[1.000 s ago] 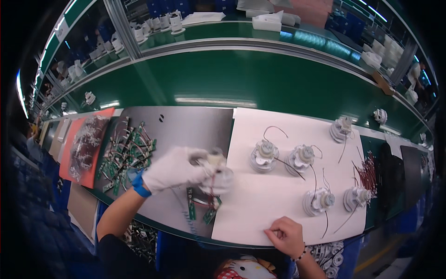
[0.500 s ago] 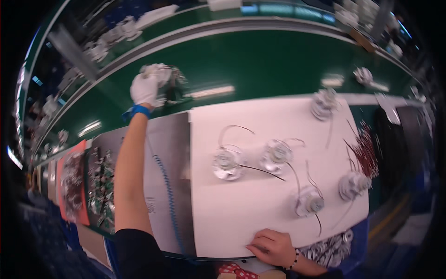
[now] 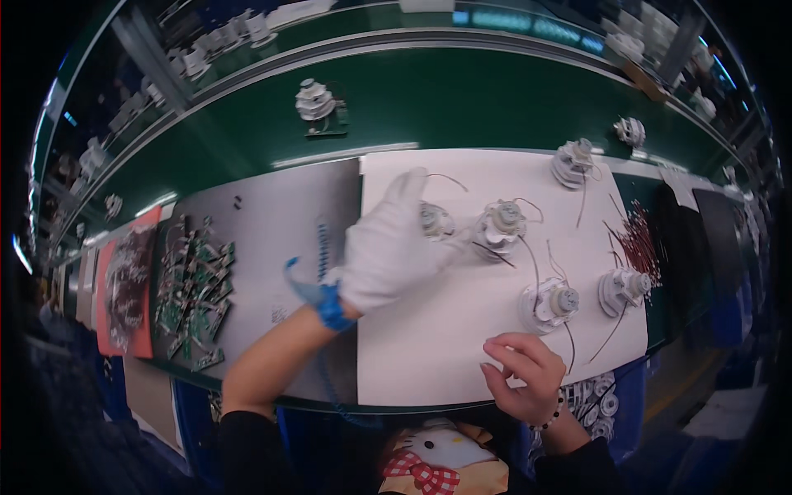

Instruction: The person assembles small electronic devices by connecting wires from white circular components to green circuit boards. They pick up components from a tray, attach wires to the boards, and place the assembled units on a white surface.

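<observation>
My left hand, in a white glove with a blue wrist strap, reaches over the white sheet. Its thumb and fingers are spread around a white motor unit with a thin lead, partly hidden by the glove; I cannot tell whether they touch it. Just right of the thumb stands a second white motor unit with dark leads. My bare right hand, wearing a beaded bracelet, hovers by the sheet's near edge, fingers loosely bent and apart, holding nothing. Above it sits another motor unit.
More motor units stand right and far right. One with a circuit board sits on the green belt. Circuit boards are piled left, red-brown wires right. A blue bin holds white parts. A coiled blue cord trails left.
My left hand has come back from the green belt, where a motor unit with a board now stands alone, to a motor on the sheet. My right hand has lifted and its fingers have parted.
</observation>
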Available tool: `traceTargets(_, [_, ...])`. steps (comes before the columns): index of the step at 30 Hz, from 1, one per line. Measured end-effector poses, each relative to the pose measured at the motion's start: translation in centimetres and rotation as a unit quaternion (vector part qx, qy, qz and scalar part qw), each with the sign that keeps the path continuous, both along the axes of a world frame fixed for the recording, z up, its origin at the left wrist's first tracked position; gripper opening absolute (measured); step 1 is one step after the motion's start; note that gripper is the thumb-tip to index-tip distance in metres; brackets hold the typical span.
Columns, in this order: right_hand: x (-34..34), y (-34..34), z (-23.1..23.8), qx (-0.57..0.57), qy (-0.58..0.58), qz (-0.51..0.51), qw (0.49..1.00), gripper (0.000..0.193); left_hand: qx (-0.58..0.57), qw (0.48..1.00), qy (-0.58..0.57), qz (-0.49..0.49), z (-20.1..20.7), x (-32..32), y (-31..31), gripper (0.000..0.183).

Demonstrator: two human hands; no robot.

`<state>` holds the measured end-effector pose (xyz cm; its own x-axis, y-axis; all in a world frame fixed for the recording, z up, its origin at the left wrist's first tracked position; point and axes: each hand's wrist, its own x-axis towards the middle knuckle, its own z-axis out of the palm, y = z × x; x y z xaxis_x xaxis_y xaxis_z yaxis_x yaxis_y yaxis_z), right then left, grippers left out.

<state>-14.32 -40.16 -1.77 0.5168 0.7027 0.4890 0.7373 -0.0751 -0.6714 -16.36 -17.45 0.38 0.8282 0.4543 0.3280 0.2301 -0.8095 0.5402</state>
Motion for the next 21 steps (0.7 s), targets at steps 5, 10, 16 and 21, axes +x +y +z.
traceTargets(5, [0.6, 3.2, 0.4, 0.0, 0.003, -0.097, 0.995, 0.023, -0.05, 0.989, -0.089, -0.104, -2.7, 0.3, 0.2, 0.041])
traceTargets(10, [0.8, 1.2, -3.7, -0.125, 0.06, -0.045, 0.989, 0.011, -0.043, 0.985, -0.002, -0.169, -0.9, -4.5, -2.0, 0.043])
traceTargets(16, [0.2, 1.0, -5.0, -0.135, 0.282, -0.01, 0.95, 0.009, -0.012, 0.999, 0.027, -0.044, 5.4, -13.6, -1.7, 0.058])
traceTargets(21, [1.1, -0.2, -4.8, -0.103, 0.419, 0.1, 0.897, 0.008, 0.074, 0.832, -0.412, 0.363, 2.1, -28.9, 0.1, 0.014])
